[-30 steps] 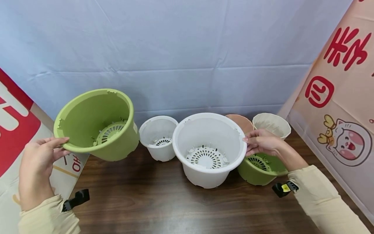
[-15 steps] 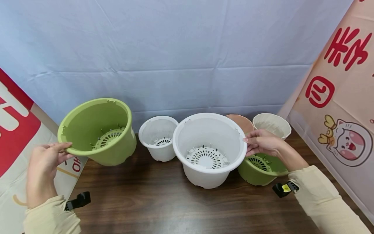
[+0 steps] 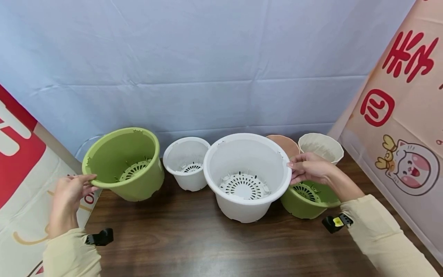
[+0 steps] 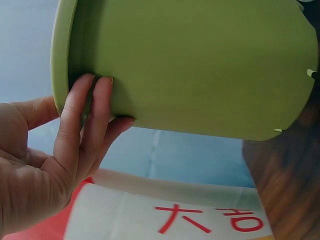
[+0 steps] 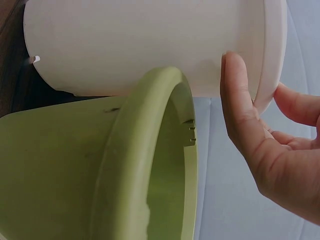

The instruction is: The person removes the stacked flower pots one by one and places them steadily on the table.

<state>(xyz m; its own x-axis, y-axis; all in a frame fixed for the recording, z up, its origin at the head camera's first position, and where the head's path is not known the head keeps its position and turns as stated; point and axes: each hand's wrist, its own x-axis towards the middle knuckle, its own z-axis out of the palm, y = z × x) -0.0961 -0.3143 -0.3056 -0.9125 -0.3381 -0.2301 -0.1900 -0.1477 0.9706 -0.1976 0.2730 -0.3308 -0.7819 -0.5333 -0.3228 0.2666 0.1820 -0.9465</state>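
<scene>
At the left in the head view, my left hand point(image 3: 70, 192) pinches the rim of a large green flower pot point(image 3: 143, 188), tilted a little toward me. The left wrist view shows the thumb at the rim and the fingers point(image 4: 74, 125) against the outer wall of the green pot point(image 4: 200, 70). My right hand point(image 3: 311, 168) holds the right rim of a large white flower pot point(image 3: 242, 212) in the middle. In the right wrist view, its fingers point(image 5: 242, 110) lie along the outside of the white pot point(image 5: 140, 45). Slotted bases show inside both pots.
A small white pot point(image 3: 191, 183) stands between the two large ones. On the right, beside the white pot, are a smaller green pot point(image 3: 300, 209), an orange pot point(image 3: 283, 145) and a cream faceted pot point(image 3: 322, 144). Cloth backdrops bound the brown wooden table point(image 3: 194, 238).
My left hand has brought the green pot down and to the right, closer to the small white pot. My right hand and the large white pot have stayed in place.
</scene>
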